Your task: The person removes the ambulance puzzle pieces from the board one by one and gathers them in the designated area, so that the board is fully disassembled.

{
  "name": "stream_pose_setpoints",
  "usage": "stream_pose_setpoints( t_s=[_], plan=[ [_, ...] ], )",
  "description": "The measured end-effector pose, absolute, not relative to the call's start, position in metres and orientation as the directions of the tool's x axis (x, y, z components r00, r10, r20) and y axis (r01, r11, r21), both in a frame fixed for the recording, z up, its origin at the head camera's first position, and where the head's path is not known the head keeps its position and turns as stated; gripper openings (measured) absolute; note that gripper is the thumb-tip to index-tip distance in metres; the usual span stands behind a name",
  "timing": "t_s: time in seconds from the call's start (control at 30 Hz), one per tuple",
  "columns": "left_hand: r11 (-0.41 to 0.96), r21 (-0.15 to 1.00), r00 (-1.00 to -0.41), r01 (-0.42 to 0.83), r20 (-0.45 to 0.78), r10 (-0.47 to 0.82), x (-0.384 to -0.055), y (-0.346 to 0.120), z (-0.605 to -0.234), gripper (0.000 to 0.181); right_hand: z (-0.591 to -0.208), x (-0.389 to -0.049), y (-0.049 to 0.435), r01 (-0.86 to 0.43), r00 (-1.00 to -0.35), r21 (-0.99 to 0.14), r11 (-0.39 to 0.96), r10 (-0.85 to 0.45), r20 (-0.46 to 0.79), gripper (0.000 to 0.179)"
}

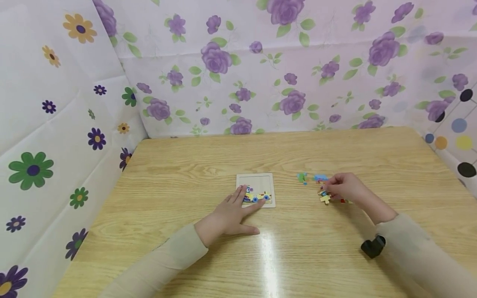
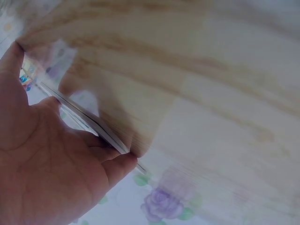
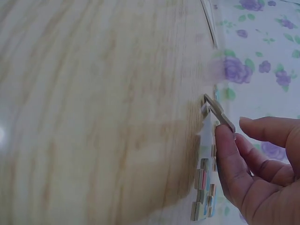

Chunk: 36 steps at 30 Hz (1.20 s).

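A square wooden puzzle board (image 1: 257,174) lies on the table, with colourful vehicle-picture pieces (image 1: 261,196) fitted along its lower part. My left hand (image 1: 232,215) rests on the board's lower left with fingers spread, fingertips touching the pieces and thumb on the table. The left wrist view shows the board (image 2: 89,117) edge-on beside the left fingers. At the right, my right hand (image 1: 346,190) pinches a small puzzle piece (image 3: 219,115), which stands tilted at the fingertips. Close below it lie a yellow piece (image 1: 326,199) and others partly hidden by the hand.
A green puzzle piece (image 1: 302,178) and a blue one (image 1: 320,178) lie between the board and the right hand. The wood-grain table (image 1: 186,165) meets flowered cloth (image 1: 261,82) at the back and left. A small black object (image 1: 374,246) sits at the right sleeve.
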<state>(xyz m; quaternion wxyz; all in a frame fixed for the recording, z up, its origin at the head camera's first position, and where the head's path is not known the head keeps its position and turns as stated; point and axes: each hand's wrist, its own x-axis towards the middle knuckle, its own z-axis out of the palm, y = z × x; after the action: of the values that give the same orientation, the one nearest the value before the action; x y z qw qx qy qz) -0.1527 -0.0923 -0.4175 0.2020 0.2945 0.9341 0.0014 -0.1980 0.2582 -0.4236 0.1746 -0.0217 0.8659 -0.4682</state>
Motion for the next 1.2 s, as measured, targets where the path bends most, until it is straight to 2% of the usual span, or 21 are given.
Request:
stream_pose_setpoints(
  t_s=[0.2,0.53,0.77,1.2],
  plan=[
    [0.827,0.101,-0.75,0.553,-0.372,0.547,-0.152,-0.091,-0.417,0.081,-0.417,-0.196,0.258,0.132,-0.939,-0.807,0.576,-0.189,-0.289,0.028],
    [0.827,0.086,-0.754,0.555,-0.369,0.544,-0.152,-0.09,-0.417,0.081,-0.409,-0.194,0.264,0.117,-0.941,-0.801,0.587,-0.192,-0.279,0.025],
    [0.836,0.118,-0.763,0.536,-0.356,0.539,-0.152,-0.09,-0.419,0.088,-0.4,-0.193,0.265,0.071,-0.947,-0.793,0.606,-0.208,-0.244,0.029],
    [0.839,0.188,-0.754,0.51,-0.373,0.541,-0.153,-0.092,-0.417,0.086,-0.39,-0.199,0.239,0.004,-0.947,-0.792,0.611,-0.252,-0.2,0.031]
  ],
)
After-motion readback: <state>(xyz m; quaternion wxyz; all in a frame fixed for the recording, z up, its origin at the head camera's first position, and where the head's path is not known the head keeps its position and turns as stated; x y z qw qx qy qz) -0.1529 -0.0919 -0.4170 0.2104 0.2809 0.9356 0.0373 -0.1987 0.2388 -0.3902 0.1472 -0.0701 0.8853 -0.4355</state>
